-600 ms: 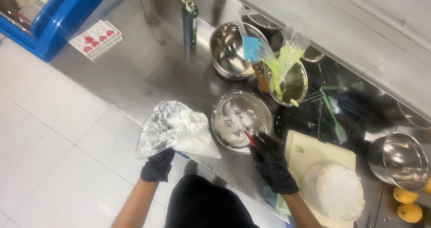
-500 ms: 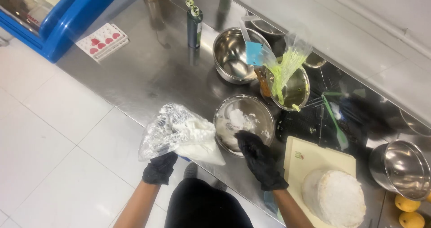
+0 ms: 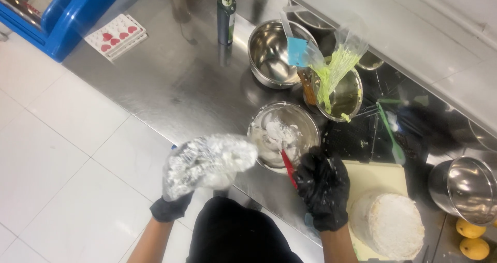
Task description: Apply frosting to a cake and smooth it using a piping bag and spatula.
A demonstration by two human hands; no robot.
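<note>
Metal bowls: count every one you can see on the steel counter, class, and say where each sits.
4: one at the back holding a blue spatula, one with green mix, one with white cream, one at the right edge. Others may be hidden along the back.

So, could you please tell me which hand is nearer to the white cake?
Right. The right hand holds a red spatula just left of the white cake; the left hand, holding a piping bag, is farther left.

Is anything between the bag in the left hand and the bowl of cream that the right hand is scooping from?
Nothing visible. The left hand holds the plastic bag right beside the cream bowl, its mouth close to the rim. The right hand holds a red spatula in the bowl, off to the other side.
</note>
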